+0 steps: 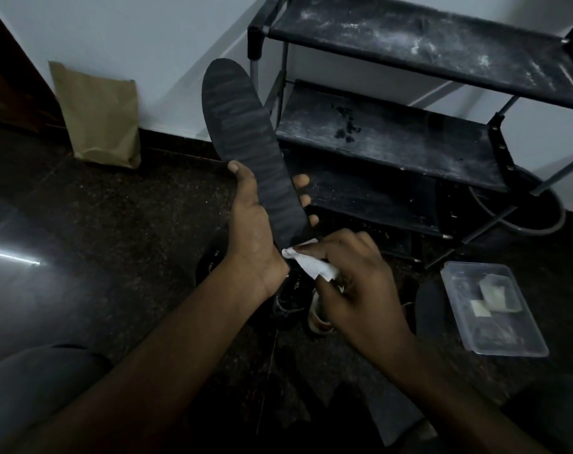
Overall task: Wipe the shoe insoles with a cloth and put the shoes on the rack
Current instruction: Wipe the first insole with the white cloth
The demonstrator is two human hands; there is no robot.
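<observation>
My left hand grips a long dark insole near its heel end, thumb on one edge and fingertips showing past the other; the toe end points up toward the wall. My right hand pinches a small white cloth against the insole's heel end. Below my hands, dark shoes lie on the floor, mostly hidden by my wrists. A second dark insole lies on the floor to the right. The black shoe rack stands behind, its dusty shelves bare.
A clear plastic container with pale pieces inside sits on the dark floor at the right. A brown paper bag leans on the white wall at the left. A dark round rim lies beside the rack's foot.
</observation>
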